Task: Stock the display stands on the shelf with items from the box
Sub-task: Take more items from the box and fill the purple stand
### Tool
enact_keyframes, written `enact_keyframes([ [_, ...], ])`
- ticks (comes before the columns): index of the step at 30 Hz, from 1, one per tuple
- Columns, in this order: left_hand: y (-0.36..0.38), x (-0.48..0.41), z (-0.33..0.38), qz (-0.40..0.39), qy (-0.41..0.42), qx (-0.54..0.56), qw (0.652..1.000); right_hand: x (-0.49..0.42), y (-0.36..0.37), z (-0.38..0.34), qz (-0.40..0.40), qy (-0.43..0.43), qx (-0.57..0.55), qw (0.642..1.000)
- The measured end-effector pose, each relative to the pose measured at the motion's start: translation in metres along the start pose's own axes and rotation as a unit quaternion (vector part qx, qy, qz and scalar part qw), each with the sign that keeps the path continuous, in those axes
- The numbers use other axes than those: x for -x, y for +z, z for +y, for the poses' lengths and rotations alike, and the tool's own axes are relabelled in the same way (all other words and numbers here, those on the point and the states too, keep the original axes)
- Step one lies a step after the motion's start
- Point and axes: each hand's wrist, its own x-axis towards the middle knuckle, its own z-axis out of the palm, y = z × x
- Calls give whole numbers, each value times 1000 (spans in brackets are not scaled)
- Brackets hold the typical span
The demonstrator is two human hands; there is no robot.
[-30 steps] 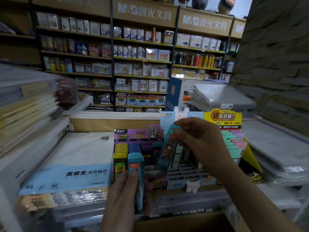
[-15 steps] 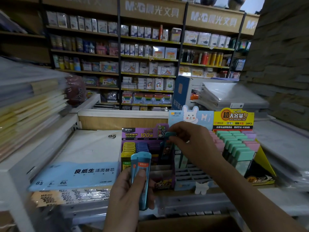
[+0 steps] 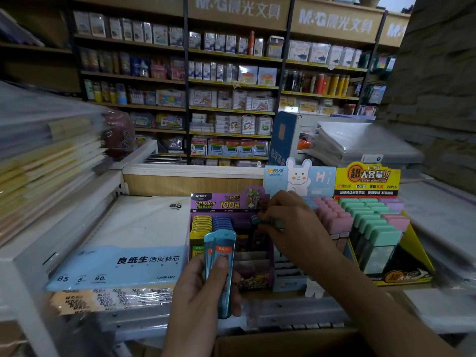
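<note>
On the shelf, right hand lowered case into stand.

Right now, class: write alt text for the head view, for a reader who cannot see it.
A person's right hand pinches a teal case over a purple display stand, while the left hand holds blue cases upright. A rabbit-topped stand and a yellow stand of pastel cases sit to the right.

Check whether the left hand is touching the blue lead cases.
Touching. The head view shows the left hand gripping the blue lead cases, with its thumb pressed flat across their front.
</note>
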Motion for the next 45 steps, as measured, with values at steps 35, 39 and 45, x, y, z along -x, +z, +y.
enact_keyframes([
  [35, 11, 39, -4, -15, 9, -21, 1000, 38, -53, -21, 16, 135, -404, 905],
  [39, 7, 42, -1, -17, 9, -10, 1000, 26, -57, -12, 77, 133, -358, 921],
  [45, 2, 43, 4, -3, 6, -1, 1000, 8, -44, -5, 74, 113, -269, 954],
])
